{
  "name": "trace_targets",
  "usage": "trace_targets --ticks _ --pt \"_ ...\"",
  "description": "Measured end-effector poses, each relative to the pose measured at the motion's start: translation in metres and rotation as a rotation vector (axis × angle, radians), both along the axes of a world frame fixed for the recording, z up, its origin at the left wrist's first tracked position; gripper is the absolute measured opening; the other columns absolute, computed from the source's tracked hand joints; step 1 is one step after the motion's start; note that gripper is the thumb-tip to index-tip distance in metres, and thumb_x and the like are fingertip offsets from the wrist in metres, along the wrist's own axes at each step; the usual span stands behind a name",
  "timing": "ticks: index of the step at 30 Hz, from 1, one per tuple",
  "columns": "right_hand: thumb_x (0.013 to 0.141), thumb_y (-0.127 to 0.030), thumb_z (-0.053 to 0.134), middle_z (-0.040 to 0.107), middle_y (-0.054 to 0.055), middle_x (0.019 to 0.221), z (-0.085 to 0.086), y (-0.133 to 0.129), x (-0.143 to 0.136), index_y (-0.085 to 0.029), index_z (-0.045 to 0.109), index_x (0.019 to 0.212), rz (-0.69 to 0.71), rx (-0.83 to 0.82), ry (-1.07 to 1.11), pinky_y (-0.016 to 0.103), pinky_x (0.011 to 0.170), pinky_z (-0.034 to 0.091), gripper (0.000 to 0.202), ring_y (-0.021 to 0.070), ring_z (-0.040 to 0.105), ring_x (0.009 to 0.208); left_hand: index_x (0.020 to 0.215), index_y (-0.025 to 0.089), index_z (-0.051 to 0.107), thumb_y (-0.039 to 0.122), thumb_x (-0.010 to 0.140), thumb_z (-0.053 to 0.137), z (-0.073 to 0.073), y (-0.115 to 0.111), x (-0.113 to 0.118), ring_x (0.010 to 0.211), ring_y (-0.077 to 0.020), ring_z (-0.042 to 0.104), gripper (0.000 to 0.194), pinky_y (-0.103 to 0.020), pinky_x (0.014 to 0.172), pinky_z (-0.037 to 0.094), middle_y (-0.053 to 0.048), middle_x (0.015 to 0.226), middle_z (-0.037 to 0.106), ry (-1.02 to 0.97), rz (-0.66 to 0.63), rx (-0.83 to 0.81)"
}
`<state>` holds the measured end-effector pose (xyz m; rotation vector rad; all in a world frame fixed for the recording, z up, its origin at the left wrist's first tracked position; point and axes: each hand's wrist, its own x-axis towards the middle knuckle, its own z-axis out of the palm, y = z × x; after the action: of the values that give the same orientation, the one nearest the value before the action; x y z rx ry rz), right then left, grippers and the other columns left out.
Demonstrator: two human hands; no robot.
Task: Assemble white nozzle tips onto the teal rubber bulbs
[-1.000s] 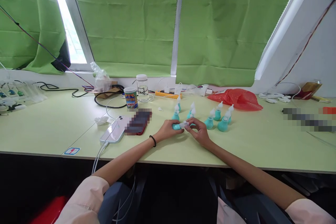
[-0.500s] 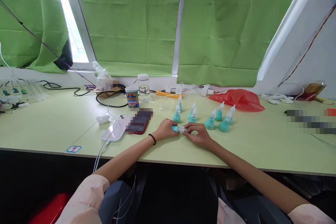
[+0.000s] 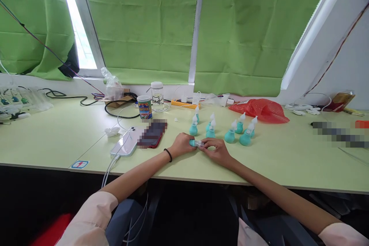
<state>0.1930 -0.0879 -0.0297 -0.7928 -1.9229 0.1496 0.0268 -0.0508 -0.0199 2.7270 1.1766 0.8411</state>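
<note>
Near the table's front middle, my left hand (image 3: 181, 144) is closed around the teal bulb end of a small bulb device (image 3: 196, 143). My right hand (image 3: 218, 151) pinches its clear tip between thumb and fingers. The device lies sideways between the two hands. Just beyond them stand several upright teal bulbs with whitish pointed tips, among them one teal bulb (image 3: 193, 129) behind my left hand and another (image 3: 230, 136) behind my right. The inner parts of the held device are hidden by my fingers.
Left of my hands lie a dark phone (image 3: 152, 133) and a white phone (image 3: 125, 142) with cables. A colourful can (image 3: 145, 108), a clear jar (image 3: 157, 98) and an orange power strip (image 3: 184, 104) stand behind. A red plastic bag (image 3: 261, 110) lies at the back right.
My right hand has shifted slightly left, and less of the held device shows between my hands. The view has moved slightly.
</note>
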Motion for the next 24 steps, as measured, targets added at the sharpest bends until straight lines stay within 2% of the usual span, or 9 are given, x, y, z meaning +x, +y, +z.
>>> trace_targets --ticks 9,14,20,24 --pt "0.061 -0.03 0.061 0.063 0.006 0.067 0.0004 0.0055 0.0015 -0.015 0.062 0.053 0.092 -0.362 0.138 0.023 0.048 0.047 0.018 0.0142 0.057 0.057 0.057 0.016 0.056 0.032 0.065 0.05 0.0025 -0.0049 0.0013 0.055 -0.0158 0.053 0.019 -0.023 0.049 0.029 -0.005 0.056 0.058 0.121 0.056 0.029" --pt "0.059 -0.033 0.062 0.059 0.002 0.048 0.0022 0.0074 0.0025 -0.014 0.061 0.049 0.146 -0.56 0.167 0.021 0.04 0.043 0.022 0.0095 0.05 0.041 0.064 0.016 0.057 0.028 0.065 0.049 0.0015 -0.0064 0.0032 0.06 -0.0184 0.055 0.015 -0.024 0.053 0.032 -0.007 0.064 0.06 0.185 0.073 0.056" --pt "0.057 -0.034 0.064 0.058 0.002 0.05 0.0042 0.0095 0.001 -0.014 0.06 0.049 0.135 -0.563 0.207 0.022 0.043 0.045 0.023 0.0097 0.05 0.042 0.074 0.017 0.056 0.028 0.063 0.05 0.0037 -0.0061 0.0044 0.063 -0.0207 0.056 0.017 -0.025 0.053 0.033 -0.006 0.064 0.06 0.112 0.12 -0.001" --pt "0.058 -0.034 0.064 0.058 0.002 0.056 0.0058 0.0089 -0.0007 -0.014 0.059 0.057 0.037 -0.412 0.291 0.024 0.045 0.048 0.021 0.0118 0.053 0.048 0.082 0.017 0.05 0.027 0.063 0.051 0.0077 -0.0077 0.0064 0.066 -0.0181 0.054 0.022 -0.024 0.057 0.035 -0.003 0.072 0.059 -0.062 0.023 -0.066"
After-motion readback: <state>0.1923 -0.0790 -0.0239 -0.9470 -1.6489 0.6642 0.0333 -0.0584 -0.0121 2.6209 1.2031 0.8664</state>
